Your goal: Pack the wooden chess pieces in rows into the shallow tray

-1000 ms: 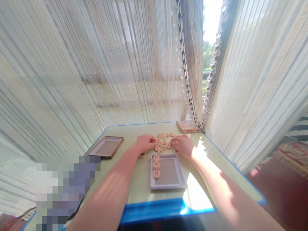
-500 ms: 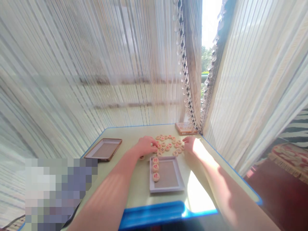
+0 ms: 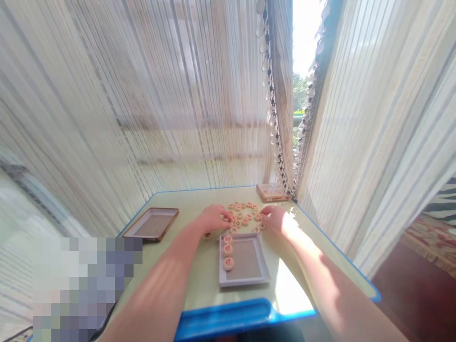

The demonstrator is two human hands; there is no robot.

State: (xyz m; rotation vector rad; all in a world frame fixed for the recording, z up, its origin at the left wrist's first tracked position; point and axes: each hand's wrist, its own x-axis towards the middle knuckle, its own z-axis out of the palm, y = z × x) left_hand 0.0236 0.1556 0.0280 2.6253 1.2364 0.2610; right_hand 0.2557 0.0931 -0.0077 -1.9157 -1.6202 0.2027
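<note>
My left hand (image 3: 213, 217) is at the left edge of a loose cluster of round wooden Chinese chess pieces (image 3: 245, 222). Its fingers are curved and apart, with the tips at the nearest pieces. On the cluster's other side, the fingertips of my right hand (image 3: 275, 219) reach over the outer pieces, fingers bent and not closed. In front of the cluster lies a shallow white box tray (image 3: 262, 259). Three pieces with red characters form a column along its left side, topped by one piece (image 3: 228, 239). A single piece (image 3: 208, 235) sits under my left wrist.
A brown-rimmed box lid (image 3: 167, 228) lies at the table's left. A flat box (image 3: 272, 192) is at the back right corner, near the string curtain (image 3: 281, 118). The pale table (image 3: 199, 292) has a blue edge. A pixelated patch covers the lower left.
My right hand has moved left, onto the right side of the cluster. My left hand stays at the left edge. The whole view has shifted slightly.
</note>
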